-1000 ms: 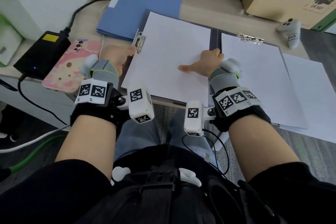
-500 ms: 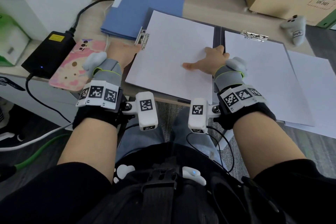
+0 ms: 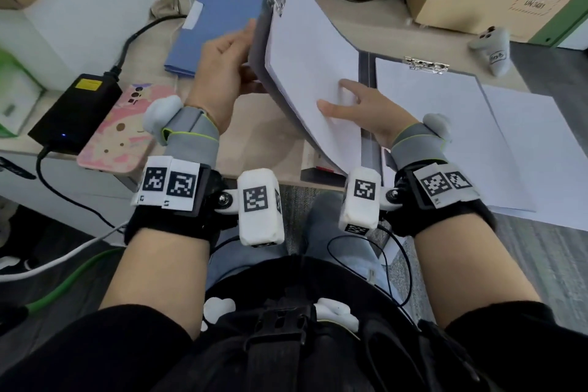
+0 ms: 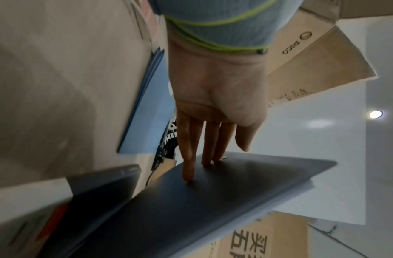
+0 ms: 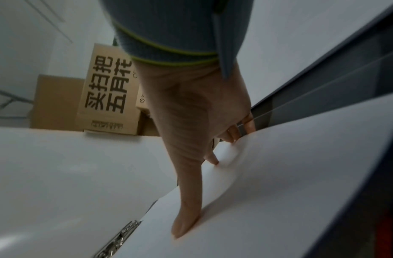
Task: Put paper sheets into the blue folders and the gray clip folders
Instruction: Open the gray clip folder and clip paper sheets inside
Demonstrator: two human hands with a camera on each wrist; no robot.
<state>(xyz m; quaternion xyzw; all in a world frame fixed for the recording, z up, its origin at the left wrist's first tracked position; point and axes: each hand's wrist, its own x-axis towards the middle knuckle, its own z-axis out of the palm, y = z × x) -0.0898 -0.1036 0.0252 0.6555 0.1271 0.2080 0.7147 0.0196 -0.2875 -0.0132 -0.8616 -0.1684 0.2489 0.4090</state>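
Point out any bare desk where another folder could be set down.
One bare patch of tan desk shows under the lifted gray clip-folder cover, bordered by the left hand and the pink phone. Right of it is crowded: loose white paper sheets. The blue folder fills the back.

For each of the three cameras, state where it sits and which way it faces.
Head: on the head, looking down at the desk; both forearms, left hand, right hand.
Left wrist: along the left hand, fingers on the gray clip folder.
Right wrist: along the right hand, fingers on the paper sheet.
Shared: head and left wrist both show the blue folder.
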